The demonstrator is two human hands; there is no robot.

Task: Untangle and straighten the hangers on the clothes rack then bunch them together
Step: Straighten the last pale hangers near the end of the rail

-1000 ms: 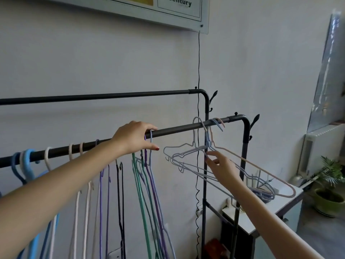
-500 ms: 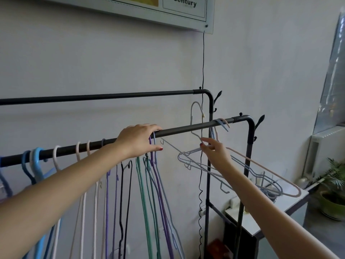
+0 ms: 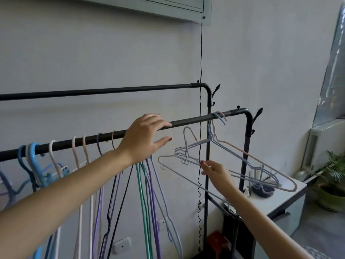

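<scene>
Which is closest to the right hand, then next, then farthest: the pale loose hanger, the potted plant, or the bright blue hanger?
From the right hand:
1. Pale loose hanger, pinched in its fingers.
2. Potted plant, far right on the floor.
3. Bright blue hanger, far left on the rail.

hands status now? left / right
Left hand: open, fingers straight over the front rail, holding nothing.
Right hand: pinching the loose pale hanger.

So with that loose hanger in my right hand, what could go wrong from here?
The grey hanger is off the front rail, pinched only by the right hand's fingertips, so it might slip and drop. It also seems snagged in the blue and pink hangers near the rail's end; pulling could drag those off. The left hand is open over the rail, steadying nothing.
</scene>
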